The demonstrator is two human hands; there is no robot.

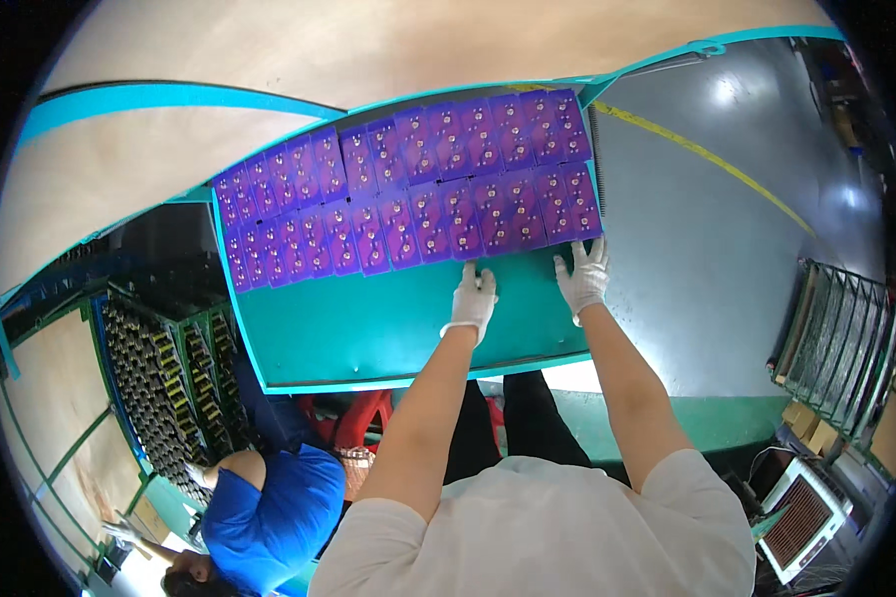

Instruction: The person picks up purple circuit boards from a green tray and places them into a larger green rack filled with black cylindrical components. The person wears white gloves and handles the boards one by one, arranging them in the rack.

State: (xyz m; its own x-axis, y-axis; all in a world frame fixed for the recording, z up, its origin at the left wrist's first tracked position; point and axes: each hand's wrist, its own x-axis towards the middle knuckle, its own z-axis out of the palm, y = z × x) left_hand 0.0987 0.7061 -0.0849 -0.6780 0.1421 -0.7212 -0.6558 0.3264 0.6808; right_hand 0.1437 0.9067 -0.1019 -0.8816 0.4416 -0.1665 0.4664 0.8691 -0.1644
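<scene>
Two rows of purple rectangular panels (398, 224), each dotted with small metallic spots, lie side by side on a green-topped table (368, 328). My left hand (471, 303), in a white glove, rests at the near edge of the front row, its fingers apart and their tips at or close to a panel. To the right, my right hand (584, 281), also gloved, is spread at the front row's right end. Its fingertips reach the near edge of the last panel. Neither hand shows anything gripped in it.
A pale wooden board (368, 40) with turquoise edging stands beyond the table. At the lower left, a person in a blue shirt (274, 507) works beside racks of dark parts (159, 368). A wire rack (836, 343) and a white-framed cooler (801, 517) stand at the right.
</scene>
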